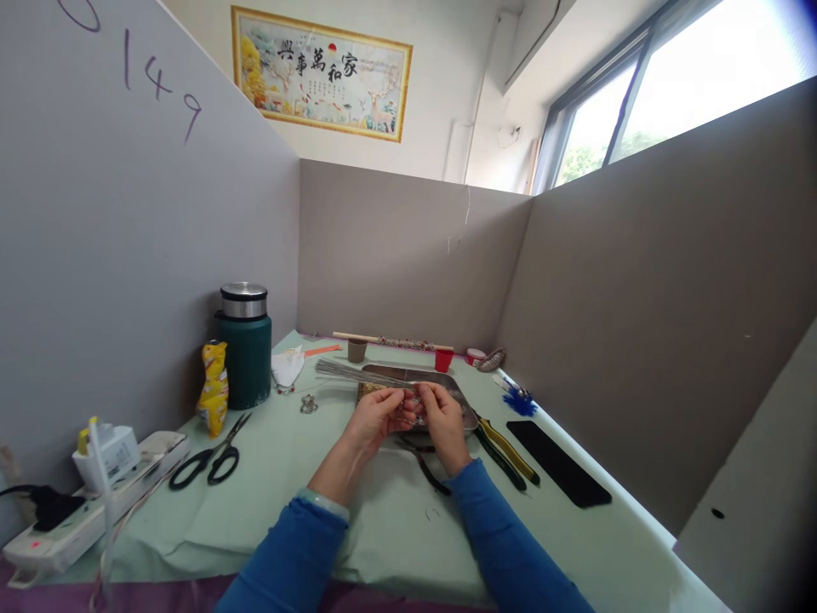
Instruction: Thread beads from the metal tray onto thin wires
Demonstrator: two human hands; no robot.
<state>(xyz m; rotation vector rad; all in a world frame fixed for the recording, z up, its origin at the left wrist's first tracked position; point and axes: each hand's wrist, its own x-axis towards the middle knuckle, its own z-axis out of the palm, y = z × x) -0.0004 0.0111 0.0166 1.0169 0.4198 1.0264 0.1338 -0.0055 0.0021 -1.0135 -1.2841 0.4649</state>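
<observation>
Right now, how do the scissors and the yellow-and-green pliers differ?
The scissors have black looped handles; the yellow-and-green pliers have long handles without loops. The scissors lie left of the left hand, the pliers right of the right hand. Both lie on the pale green tablecloth, handles apart.

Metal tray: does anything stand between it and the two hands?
Nothing visible does: the left hand and right hand appear at the near side of the metal tray. A black-handled tool lies lower, not between.

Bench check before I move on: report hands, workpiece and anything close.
Left hand, right hand: close together at metal tray, grips unclear. Thin wires: extending left from hands. Possible snag: black-handled tool, just this side of hands.
</observation>
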